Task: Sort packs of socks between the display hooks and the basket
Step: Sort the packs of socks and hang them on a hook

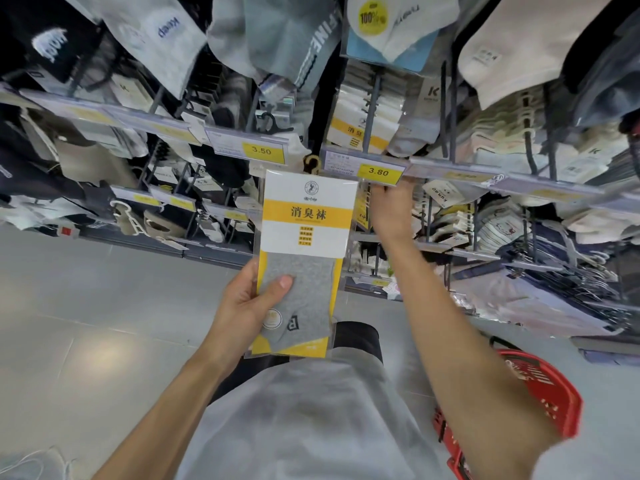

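Your left hand (242, 303) grips the sock pack (304, 237) low down, thumb pressed across the grey sock, pack upright dead centre, its hanger (311, 163) at twelve o'clock. Your right hand (389, 209) is up at one o'clock under the 3.80 price tag (379, 172), fingers hidden, so I can't tell what they hold. The basket (547, 386) sits at four o'clock. Match the display hooks (370, 109), level the hanger and slide it straight on
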